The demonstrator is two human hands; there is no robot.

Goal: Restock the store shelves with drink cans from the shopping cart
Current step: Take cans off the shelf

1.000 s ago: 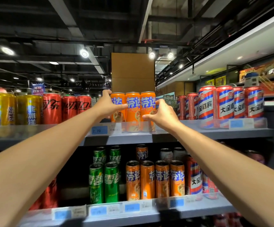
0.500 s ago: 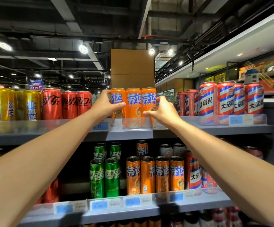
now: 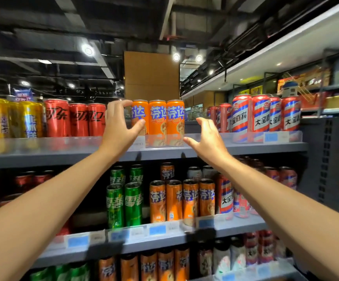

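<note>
A dark open ceiling of beams and ducts ran overhead, round spotlights glowing; far off stood a plain brown panel, a white soffit swept along the right, and a grey perforated upright stood near right

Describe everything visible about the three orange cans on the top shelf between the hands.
The three orange cans are tall and slim, apparently metal, with blue-and-white lettering and fruit artwork low down. They stand upright, side by side and touching, at the front of the top shelf behind a clear price rail. The left hand is spread in front of the leftmost can, though contact cannot be told; the right hand is open beside the rightmost, apart from it.
</note>
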